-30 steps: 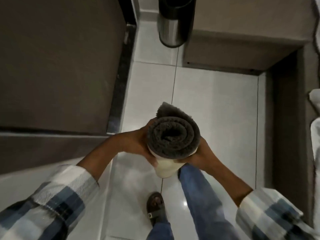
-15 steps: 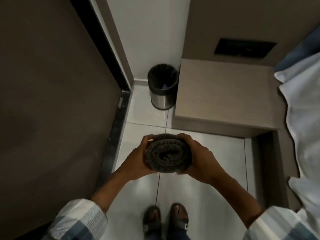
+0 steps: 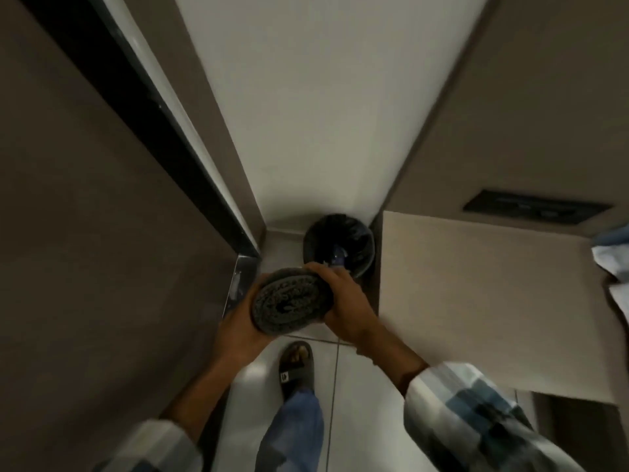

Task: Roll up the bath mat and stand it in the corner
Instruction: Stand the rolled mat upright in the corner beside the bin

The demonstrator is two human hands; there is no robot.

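Plaid sleeves (image 3: 476,413) in white, blue and dark checks, pushed up forearms. Blue trousers (image 3: 296,427) worn. Dark open-toed sandal (image 3: 295,367), white mark on strap.

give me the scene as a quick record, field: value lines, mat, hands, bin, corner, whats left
mat: bath mat rolled into a tight grey spiral, held on end above the floor
left hand: left hand wrapped around the roll's left side
right hand: right hand gripping the roll's right side
bin: waste bin with dark liner on the floor at the white wall, beside the beige ledge
corner: floor corner left of the bin, by the dark door frame
foot: sandal on the tiled floor
left to do: mat not yet set down
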